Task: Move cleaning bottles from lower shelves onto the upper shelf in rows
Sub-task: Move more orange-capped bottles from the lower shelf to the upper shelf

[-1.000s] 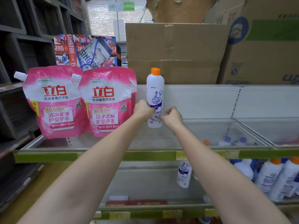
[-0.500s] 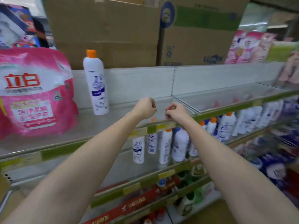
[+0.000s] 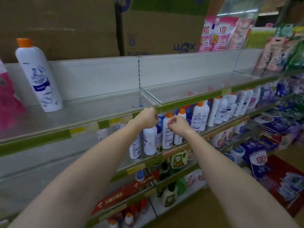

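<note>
We are standing before the upper shelf (image 3: 98, 111), which is running across the middle of the frame and carrying one white bottle (image 3: 38, 76) with an orange cap at the upper left, upright beside a pink pouch (image 3: 8, 102). The lower shelf (image 3: 218, 129), centre right, is holding the remaining cleaning bottles (image 3: 199, 116) in a crowd. We judge that we are reaching for the next one: the left hand (image 3: 146, 118) and right hand (image 3: 177, 124) are hovering in front of an orange-capped bottle (image 3: 167, 132), fingers curled, gripping nothing. The next move is calling for a grip round its body. Motion is blurring the right side, and labels are proving unreadable.
</note>
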Demonstrator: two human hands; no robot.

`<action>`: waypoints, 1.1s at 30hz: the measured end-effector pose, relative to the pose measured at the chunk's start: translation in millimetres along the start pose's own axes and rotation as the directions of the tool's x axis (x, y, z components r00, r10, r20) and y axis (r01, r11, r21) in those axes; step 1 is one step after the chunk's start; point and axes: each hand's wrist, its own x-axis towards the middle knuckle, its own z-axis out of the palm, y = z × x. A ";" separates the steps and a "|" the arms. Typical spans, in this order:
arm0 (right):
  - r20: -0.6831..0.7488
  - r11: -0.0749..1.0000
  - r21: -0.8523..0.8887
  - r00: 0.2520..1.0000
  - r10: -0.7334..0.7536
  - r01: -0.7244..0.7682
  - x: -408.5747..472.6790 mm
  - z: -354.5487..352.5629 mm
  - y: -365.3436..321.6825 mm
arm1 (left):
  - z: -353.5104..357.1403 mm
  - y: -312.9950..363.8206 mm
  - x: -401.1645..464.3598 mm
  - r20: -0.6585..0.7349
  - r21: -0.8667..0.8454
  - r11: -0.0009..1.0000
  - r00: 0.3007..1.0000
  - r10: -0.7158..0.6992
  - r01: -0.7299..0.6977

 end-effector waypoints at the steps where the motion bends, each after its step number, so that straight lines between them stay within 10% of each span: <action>1: 0.012 1.000 -0.004 1.000 0.002 -0.002 0.3 -3.2 11.0 | 11.8 4.0 1.5 0.019 0.005 1.000 1.000 -0.018 0.018; 33: 0.006 0.990 0.049 0.991 0.133 -0.133 117.1 -23.4 155.9 | 183.6 27.6 117.3 0.091 -0.354 0.905 0.971 -0.219 0.237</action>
